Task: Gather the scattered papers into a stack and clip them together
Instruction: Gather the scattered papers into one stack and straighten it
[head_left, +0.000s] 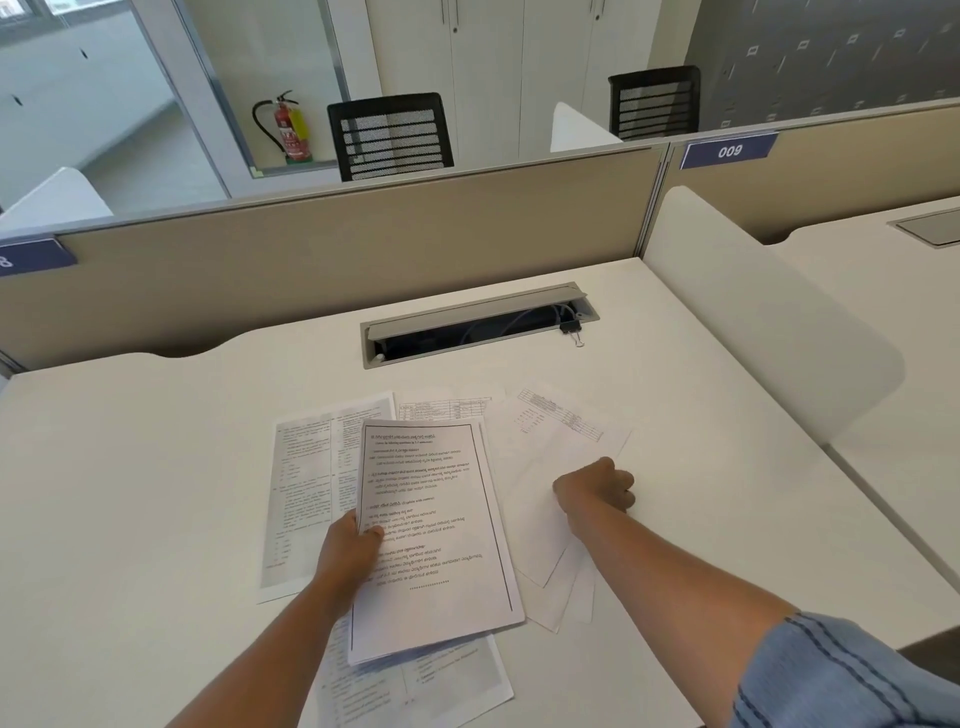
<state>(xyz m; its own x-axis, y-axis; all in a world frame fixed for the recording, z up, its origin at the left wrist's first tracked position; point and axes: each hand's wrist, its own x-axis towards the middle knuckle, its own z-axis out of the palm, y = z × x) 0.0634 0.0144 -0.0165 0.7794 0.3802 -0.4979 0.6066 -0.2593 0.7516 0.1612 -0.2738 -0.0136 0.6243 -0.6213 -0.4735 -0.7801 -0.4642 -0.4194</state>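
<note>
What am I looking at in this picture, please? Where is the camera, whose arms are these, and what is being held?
There is no machine here. A person wears a camera on the head, so you look forward and down at their own two arms over a white desk. The left hand grips a small stack of printed papers by its left edge. The right hand is closed on loose sheets lying to the right. More papers lie scattered under and around the stack. A black binder clip sits farther back, beside the open cable slot. Behind the desk stands a beige partition.
</note>
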